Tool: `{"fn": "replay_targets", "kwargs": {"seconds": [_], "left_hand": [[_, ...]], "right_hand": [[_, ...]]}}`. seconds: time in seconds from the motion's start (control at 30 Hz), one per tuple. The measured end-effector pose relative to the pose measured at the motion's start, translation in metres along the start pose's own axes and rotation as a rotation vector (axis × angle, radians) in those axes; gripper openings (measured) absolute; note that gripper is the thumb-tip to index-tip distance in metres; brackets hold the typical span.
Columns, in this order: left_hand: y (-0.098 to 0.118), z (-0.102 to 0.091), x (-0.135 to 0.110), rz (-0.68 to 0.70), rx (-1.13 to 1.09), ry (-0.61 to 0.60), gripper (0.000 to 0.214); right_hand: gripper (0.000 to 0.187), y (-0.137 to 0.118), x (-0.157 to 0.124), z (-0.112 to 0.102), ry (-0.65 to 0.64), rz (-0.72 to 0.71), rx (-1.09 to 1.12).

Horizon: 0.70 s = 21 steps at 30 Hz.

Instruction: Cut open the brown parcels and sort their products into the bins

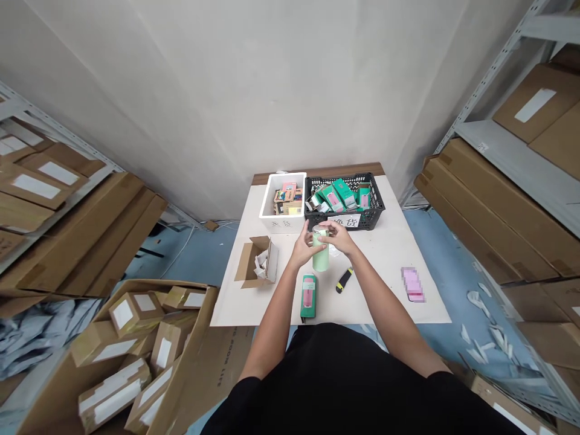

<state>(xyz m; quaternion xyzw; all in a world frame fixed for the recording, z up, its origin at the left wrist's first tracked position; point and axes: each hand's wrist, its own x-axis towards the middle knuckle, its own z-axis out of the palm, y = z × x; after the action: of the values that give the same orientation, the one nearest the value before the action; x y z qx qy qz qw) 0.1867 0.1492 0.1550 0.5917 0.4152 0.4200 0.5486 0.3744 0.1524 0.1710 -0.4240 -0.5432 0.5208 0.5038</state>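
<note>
Black shirt (344,380), left hand (302,246), right hand (342,239) — grip pinching pale green cylinder (321,260), long axis pointing away from shirt

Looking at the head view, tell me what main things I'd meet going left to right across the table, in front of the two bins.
Open carton, green box, pale green cylinder held up in both hands, cutter, pixelated pink item.

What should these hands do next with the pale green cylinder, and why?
Perhaps turn the pale green cylinder a little: the left hand and right hand both hold its upper part, and its far side is out of sight.
</note>
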Motion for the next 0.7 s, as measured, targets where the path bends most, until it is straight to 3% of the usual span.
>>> {"fn": "replay_targets", "kwargs": {"seconds": [0.07,0.17,0.2,0.3,0.33,0.43,0.53,0.6,0.7], "left_hand": [[-0.019,-0.012,-0.004,-0.006,0.052,0.046,0.116],[-0.059,-0.034,-0.022,-0.115,0.346,0.106,0.068],[-0.075,-0.040,-0.032,-0.190,0.497,0.030,0.054],[-0.122,-0.041,-0.072,-0.375,0.905,-0.458,0.034],[-0.135,-0.037,-0.085,-0.389,0.930,-0.524,0.031],[-0.170,-0.021,-0.116,-0.326,1.031,-0.671,0.028],[-0.194,-0.015,-0.124,-0.216,1.176,-0.780,0.038],[-0.204,-0.019,-0.117,-0.232,1.219,-0.736,0.058],[-0.210,-0.030,-0.099,-0.330,1.258,-0.541,0.075]], "right_hand": [[0.062,0.008,-0.003,-0.001,0.106,-0.001,-0.027],[0.061,0.020,-0.011,-0.008,0.256,0.005,-0.065],[0.061,0.023,-0.014,-0.011,0.294,0.008,-0.069],[0.060,0.032,-0.026,-0.020,0.375,0.017,-0.066],[0.060,0.034,-0.030,-0.023,0.389,0.022,-0.065],[0.059,0.038,-0.041,-0.028,0.395,0.056,-0.061],[0.060,0.040,-0.049,-0.029,0.388,0.094,-0.067],[0.061,0.040,-0.053,-0.029,0.393,0.111,-0.082],[0.062,0.039,-0.056,-0.028,0.415,0.133,-0.102]]}}
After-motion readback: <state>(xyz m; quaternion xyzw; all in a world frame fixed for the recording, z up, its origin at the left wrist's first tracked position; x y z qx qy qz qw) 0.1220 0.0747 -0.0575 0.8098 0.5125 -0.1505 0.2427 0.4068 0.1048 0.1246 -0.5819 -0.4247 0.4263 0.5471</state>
